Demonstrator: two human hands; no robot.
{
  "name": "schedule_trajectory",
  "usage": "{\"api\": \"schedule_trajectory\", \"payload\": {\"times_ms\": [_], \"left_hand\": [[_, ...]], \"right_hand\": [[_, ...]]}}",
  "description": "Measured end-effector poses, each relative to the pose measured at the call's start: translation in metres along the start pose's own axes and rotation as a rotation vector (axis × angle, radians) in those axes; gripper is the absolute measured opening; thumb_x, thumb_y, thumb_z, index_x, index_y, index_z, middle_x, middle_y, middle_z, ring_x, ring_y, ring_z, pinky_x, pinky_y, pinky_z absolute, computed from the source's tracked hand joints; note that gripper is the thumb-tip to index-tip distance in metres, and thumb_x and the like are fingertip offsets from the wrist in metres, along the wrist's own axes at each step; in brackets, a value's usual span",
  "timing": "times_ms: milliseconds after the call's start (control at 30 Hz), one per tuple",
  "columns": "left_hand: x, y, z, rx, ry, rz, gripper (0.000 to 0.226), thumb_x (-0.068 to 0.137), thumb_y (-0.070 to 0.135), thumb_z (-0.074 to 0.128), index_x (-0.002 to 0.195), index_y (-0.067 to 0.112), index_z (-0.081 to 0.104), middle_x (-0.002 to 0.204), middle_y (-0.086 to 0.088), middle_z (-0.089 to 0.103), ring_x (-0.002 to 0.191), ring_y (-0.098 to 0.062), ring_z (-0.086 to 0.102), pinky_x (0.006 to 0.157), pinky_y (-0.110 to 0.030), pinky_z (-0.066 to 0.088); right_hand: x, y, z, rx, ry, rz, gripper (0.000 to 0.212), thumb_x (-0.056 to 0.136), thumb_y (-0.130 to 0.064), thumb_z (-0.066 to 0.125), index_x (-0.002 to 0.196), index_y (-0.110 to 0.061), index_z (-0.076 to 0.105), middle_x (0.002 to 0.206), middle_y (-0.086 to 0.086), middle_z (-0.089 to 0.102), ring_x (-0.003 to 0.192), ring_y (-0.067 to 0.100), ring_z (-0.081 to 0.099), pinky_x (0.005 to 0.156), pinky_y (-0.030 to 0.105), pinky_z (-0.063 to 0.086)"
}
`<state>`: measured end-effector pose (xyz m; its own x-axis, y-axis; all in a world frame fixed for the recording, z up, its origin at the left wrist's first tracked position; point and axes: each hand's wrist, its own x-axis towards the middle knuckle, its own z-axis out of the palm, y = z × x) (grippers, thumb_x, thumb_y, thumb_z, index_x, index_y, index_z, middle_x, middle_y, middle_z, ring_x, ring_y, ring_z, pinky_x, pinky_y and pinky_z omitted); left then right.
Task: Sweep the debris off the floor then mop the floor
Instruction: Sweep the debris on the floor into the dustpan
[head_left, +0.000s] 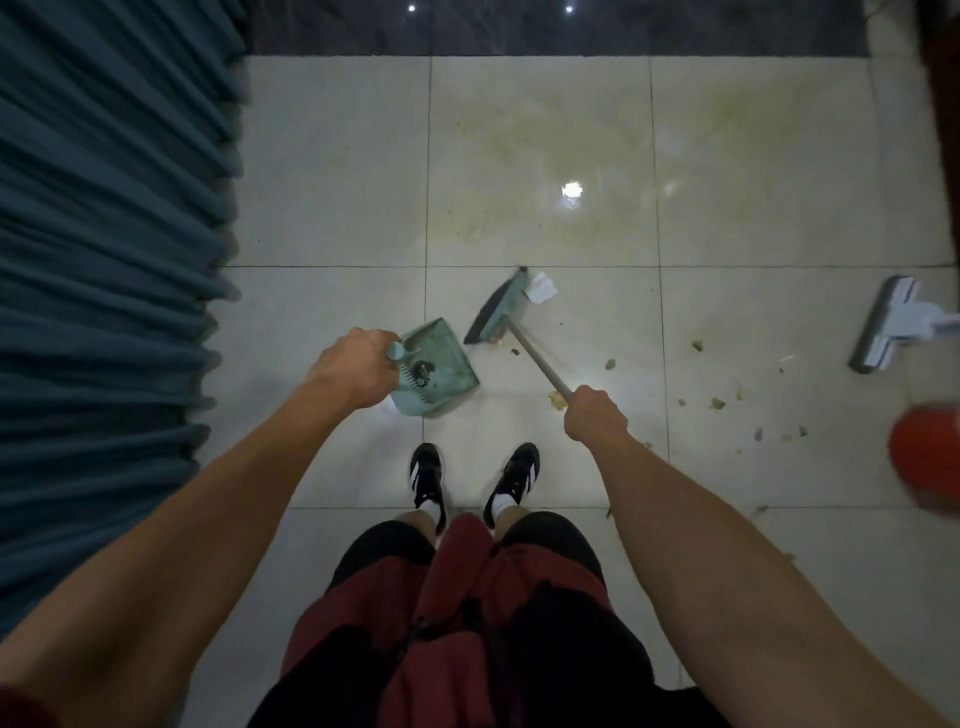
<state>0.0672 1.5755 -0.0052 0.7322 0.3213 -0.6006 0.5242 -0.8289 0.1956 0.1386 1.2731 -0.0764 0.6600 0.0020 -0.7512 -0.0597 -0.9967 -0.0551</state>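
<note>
Floor (332, 208) of pale tile: sweeping approx. half done, yellowish smear ahead, mopping not begun w/ mop head (891, 325) lying at right. Left hand (353, 369) grips dustpan (439, 369), right hand (595, 413) grips broom (496, 309), bristles just beside pan lip. Debris (717, 402) scattered to right; white scrap (540, 287) touching broom head.

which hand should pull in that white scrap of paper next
Probably the right hand. It grips the broom, whose head already lies beside the paper. The left hand only holds the dustpan, waiting nearby.
</note>
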Motion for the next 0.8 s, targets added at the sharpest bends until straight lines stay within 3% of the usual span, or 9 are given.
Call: {"api": "schedule_trajectory", "payload": {"times_ms": [167,300,500,700,800], "left_hand": [[0.010,-0.007,-0.002,0.073,-0.070,0.142,0.021,0.086,0.016,0.055,0.101,0.026,0.065,0.094,-0.005,0.065,0.082,-0.030,0.064,0.074,-0.041,0.059],[0.015,-0.010,-0.006,0.101,-0.096,0.228,0.017,0.086,0.017,0.057,0.097,0.027,0.064,0.092,-0.004,0.065,0.079,-0.027,0.064,0.070,-0.038,0.059],[0.008,-0.003,-0.004,0.127,-0.116,0.266,0.018,0.085,0.015,0.058,0.094,0.029,0.064,0.091,-0.003,0.067,0.079,-0.026,0.065,0.070,-0.038,0.059],[-0.014,0.026,0.022,0.210,-0.100,0.330,0.017,0.089,0.016,0.057,0.099,0.025,0.067,0.093,-0.005,0.067,0.079,-0.028,0.064,0.068,-0.037,0.055],[-0.033,0.049,0.039,0.245,-0.094,0.352,0.018,0.088,0.015,0.056,0.099,0.026,0.066,0.092,-0.006,0.067,0.080,-0.028,0.064,0.070,-0.038,0.057]], "right_hand": [[-0.019,-0.007,0.021,0.046,0.011,0.103,0.030,0.093,-0.004,0.051,0.122,-0.011,0.058,0.101,0.008,0.059,0.094,0.026,0.064,0.083,0.039,0.055],[-0.037,-0.010,0.036,0.067,-0.007,0.184,0.026,0.093,-0.005,0.054,0.117,-0.007,0.060,0.086,0.004,0.051,0.095,0.026,0.066,0.081,0.037,0.054],[-0.068,0.012,0.060,0.128,-0.009,0.223,0.025,0.096,-0.008,0.052,0.120,-0.005,0.058,0.112,0.013,0.065,0.100,0.029,0.066,0.083,0.038,0.056],[-0.097,0.066,0.084,0.137,0.000,0.263,0.019,0.097,-0.007,0.046,0.112,-0.010,0.058,0.116,0.009,0.066,0.107,0.024,0.065,0.098,0.038,0.046],[-0.110,0.100,0.096,0.211,0.005,0.272,0.022,0.098,-0.008,0.046,0.115,-0.006,0.059,0.118,0.014,0.065,0.108,0.030,0.064,0.086,0.035,0.048]]}}
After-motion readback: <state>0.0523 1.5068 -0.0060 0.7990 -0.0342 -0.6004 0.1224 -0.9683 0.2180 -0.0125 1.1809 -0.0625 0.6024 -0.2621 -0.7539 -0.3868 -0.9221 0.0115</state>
